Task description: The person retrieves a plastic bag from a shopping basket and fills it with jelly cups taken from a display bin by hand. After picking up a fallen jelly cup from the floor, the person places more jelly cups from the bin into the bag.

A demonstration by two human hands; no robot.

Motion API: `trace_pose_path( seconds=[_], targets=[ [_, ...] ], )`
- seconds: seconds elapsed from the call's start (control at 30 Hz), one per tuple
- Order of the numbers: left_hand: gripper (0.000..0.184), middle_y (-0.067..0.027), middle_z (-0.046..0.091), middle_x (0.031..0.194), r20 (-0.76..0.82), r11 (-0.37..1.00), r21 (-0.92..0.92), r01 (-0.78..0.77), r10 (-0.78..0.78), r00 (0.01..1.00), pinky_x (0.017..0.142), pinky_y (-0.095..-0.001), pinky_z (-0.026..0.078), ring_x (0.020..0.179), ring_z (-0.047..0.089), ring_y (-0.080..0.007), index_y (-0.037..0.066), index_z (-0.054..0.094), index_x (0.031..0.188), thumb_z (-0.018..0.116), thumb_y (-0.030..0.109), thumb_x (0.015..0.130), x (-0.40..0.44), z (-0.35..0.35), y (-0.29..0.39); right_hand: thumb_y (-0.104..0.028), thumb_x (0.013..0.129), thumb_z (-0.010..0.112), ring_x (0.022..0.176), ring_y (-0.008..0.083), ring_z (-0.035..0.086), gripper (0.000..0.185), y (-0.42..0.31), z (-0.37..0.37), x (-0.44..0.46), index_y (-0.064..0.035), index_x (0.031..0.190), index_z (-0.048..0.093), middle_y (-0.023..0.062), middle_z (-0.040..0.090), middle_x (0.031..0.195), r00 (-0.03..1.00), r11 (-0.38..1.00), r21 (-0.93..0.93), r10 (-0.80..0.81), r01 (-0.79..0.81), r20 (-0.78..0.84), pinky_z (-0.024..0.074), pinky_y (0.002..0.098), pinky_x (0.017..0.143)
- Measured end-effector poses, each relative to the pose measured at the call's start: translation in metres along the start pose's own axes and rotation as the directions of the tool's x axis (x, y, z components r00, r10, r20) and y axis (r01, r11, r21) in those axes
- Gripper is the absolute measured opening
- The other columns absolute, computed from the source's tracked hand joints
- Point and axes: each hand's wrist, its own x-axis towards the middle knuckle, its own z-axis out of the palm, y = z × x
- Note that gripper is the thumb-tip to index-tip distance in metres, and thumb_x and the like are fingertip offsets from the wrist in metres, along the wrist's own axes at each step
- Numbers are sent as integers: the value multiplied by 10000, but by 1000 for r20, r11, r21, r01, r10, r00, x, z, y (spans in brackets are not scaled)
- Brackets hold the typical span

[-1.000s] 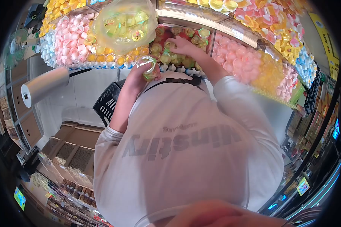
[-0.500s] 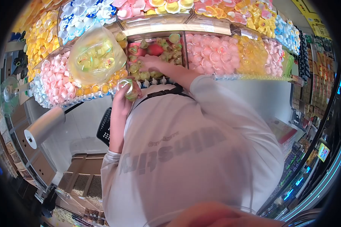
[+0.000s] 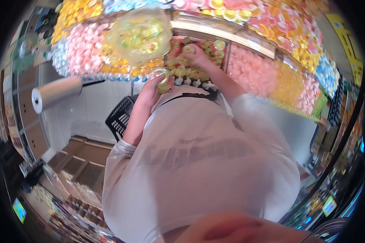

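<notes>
At the counter's front edge, my left hand is wrapped round clear green-yellow jelly cups; how many it holds I cannot tell. My right hand is over a compartment of similar jelly cups, its fingers closed on one pale yellow-green cup. Part of the compartment's red bottom shows between the cups. Left of it, a clear plastic bag holding several green-yellow cups rests open on top of the display, above orange cups.
Pink jelly cups and yellow ones fill the compartments to the right. On the left are pink cups and a roll of plastic bags jutting from the counter. A black basket hangs beside my left forearm.
The view has shifted, so the display sits further right. My right hand has risen from among the cups with one in its fingers. My left hand still holds its cups.
</notes>
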Motion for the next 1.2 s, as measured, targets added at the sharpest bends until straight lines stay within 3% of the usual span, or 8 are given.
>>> trace_pose_path(
  seconds=[0.2, 0.37, 0.43, 0.6, 0.8, 0.97, 1.1, 1.2],
  targets=[
    [321, -96, 659, 927, -103, 997, 13, -69, 70, 992, 626, -316, 506, 772, 650, -198, 79, 536, 1156, 583, 271, 904, -23, -25, 26, -33, 819, 696, 970, 138, 577, 462, -92, -14, -26, -87, 1249, 537, 60, 590, 1110, 922, 875, 295, 384, -383, 59, 504, 286, 790],
    [405, -63, 630, 1063, -354, 972, 227, -58, 138, 925, 688, -316, 518, 870, 646, -175, 83, 513, 1244, 601, 277, 899, -46, -75, 49, -48, 848, 654, 934, 156, 597, 496, -120, 14, -48, -121, 1302, 466, 55, 592, 1096, 932, 941, 157, 252, -299, 262, 533, 323, 622],
    [402, -49, 613, 1113, -394, 970, 239, -50, 144, 908, 728, -332, 524, 911, 634, -164, 88, 527, 1245, 604, 282, 901, -50, -102, 60, -76, 865, 631, 908, 156, 614, 461, -158, 43, -55, -128, 1294, 468, 60, 599, 1102, 761, 772, 224, 452, -595, 465, 534, 316, 540],
    [445, -55, 619, 1096, -505, 888, 417, -192, 402, 764, 707, -297, 538, 922, 618, -143, 57, 535, 1253, 667, 240, 869, -47, -141, 102, -144, 895, 614, 890, 168, 628, 417, -177, 136, -34, -153, 1284, 463, 53, 583, 1160, 636, 707, 234, 377, -667, 673, 535, 298, 528],
    [507, -164, 627, 1134, -386, 585, 780, -224, 731, 563, 854, -323, 508, 969, 633, -215, -20, 546, 1255, 701, 169, 810, 2, -192, 146, -219, 911, 617, 820, 247, 664, 431, -182, 245, 15, -149, 1285, 413, 94, 621, 1104, 762, 573, 513, 383, -640, 522, 523, 363, 594],
    [530, -193, 567, 1242, -380, 553, 765, -330, 802, 461, 949, -328, 456, 1123, 568, -233, -6, 531, 1289, 694, 126, 802, 47, -214, 154, -152, 898, 626, 953, 255, 631, 470, -176, 285, 63, -116, 1282, 358, 127, 539, 1178, 903, 678, 715, 398, -171, -162, 549, 410, 620],
    [452, -176, 514, 1322, -364, 601, 650, -465, 784, 504, 1021, -356, 399, 1201, 506, -277, 11, 532, 1296, 574, 101, 856, 62, -201, 150, -102, 879, 630, 1207, 251, 480, 729, -177, 297, 78, -110, 1463, 193, 147, 410, 1360, 846, 845, 513, 380, -152, -375, 474, 400, 926],
    [434, -221, 437, 1376, -185, 324, 796, -510, 934, 305, 1111, -418, 262, 1333, 329, -337, 25, 533, 1302, 483, 185, 902, 69, -198, 144, -101, 888, 597, 1359, 247, 309, 819, -199, 291, 64, -99, 1524, 81, 172, 269, 1488, 894, 767, 623, 376, -151, -246, 330, 363, 1078]
  ],
)
